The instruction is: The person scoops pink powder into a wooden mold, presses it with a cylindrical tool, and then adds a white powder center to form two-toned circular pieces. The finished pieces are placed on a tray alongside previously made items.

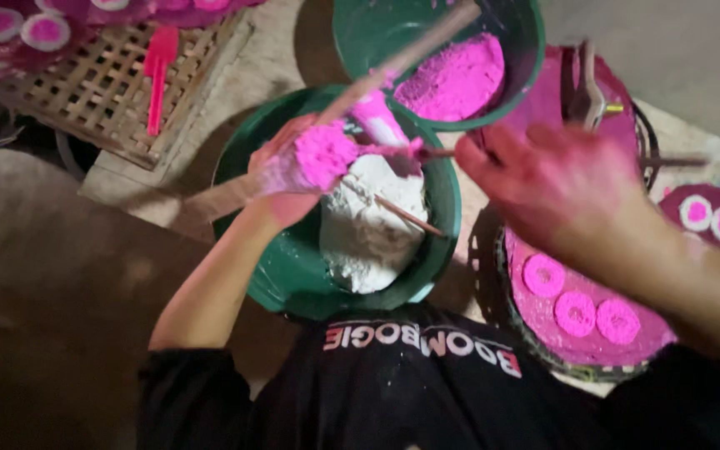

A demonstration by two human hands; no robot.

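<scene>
The left hand (306, 167) cups a mound of pink powder (324, 152), loose and crumbly, best held from beneath; the right hand (543, 179) pinches a thin stick (427, 152), light and stiff, over the green basin (281, 275).

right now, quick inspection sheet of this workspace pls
surface: bare concrete floor, dim.
job's things: green basin with white paste; second green basin with pink powder; pink rings on a round tray.
clutter: wooden lattice rack, pink scoop.
grippers: left hand coated in pink paste, around a thin stick; right hand blurred, grip unclear.
cables: nothing seen.
surroundings: more ringed pieces at the right edge.
</scene>
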